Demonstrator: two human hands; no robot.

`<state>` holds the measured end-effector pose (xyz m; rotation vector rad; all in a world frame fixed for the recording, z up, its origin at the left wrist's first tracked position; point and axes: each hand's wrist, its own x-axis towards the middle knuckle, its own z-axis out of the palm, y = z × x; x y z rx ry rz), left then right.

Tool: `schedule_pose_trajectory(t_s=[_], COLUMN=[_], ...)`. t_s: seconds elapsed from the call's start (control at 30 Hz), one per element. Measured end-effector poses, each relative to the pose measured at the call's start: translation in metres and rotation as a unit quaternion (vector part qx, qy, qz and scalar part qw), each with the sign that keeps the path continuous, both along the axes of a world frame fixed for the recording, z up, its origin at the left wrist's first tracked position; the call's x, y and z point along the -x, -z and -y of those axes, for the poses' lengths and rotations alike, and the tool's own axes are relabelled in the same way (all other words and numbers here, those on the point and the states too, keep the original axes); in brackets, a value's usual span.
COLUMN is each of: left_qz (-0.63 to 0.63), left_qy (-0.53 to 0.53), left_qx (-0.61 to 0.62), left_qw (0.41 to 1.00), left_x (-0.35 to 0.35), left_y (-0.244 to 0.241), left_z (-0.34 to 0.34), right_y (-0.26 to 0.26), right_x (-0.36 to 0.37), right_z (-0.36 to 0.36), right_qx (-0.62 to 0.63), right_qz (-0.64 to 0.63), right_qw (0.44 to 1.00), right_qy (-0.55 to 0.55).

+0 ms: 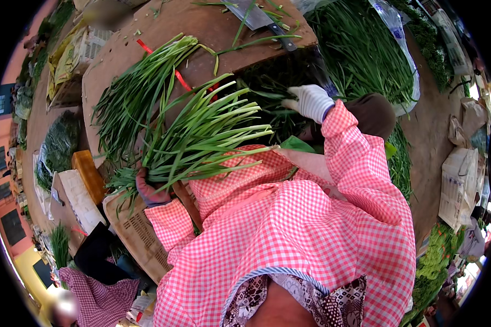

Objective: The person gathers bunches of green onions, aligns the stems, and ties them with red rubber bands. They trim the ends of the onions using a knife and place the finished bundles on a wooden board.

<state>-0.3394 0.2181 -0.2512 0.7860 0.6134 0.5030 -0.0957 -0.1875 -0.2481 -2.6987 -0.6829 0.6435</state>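
My left hand (142,184) is at the left of my lap, closed around the leafy end of a loose bunch of garlic chives (204,139). Its pale cut stems fan out to the right over my pink checked apron (290,229). My right hand (311,102), in a white striped knit glove, reaches low among dark green leaves (276,106) below the edge of the board. Whether its fingers pinch any leaf is unclear. Another bunch of garlic chives (143,90) lies on the brown board (221,61), with red ribbon (182,80) beside and under it.
A cleaver (249,16) with a black handle lies at the board's far right, its handle by the edge. A large plastic-lined heap of chives (360,53) is at the right. Plastic crates (137,229) stand left. Another person (98,294) sits at lower left.
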Motion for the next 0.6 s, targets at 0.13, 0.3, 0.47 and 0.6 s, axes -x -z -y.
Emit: schedule_pose_trajectory(t_s=[0.13,0.3,0.47,0.6], left_qz=[-0.025,0.01,-0.049,-0.092], left_qy=[0.014,0.043,0.01,0.05], left_qx=[-0.003,-0.075,-0.106,-0.476], left_qw=[1.0,0.996,0.993,0.873], left_x=[0.006,0.001,0.014,0.035], left_y=[0.015,0.004,0.015,0.047], left_z=[-0.014,0.001,0.001,-0.025], right_y=[-0.009,-0.001,0.023,0.003], right_x=[-0.013,0.0,-0.015,-0.024], right_z=[-0.048,-0.109,-0.069,0.002], right_qx=[-0.273,-0.344,-0.305,-0.086], right_qz=[0.011,-0.149,0.044,0.107], right_qw=[0.962,0.927,0.951,0.988], right_qy=[-0.009,-0.015,0.022,0.067])
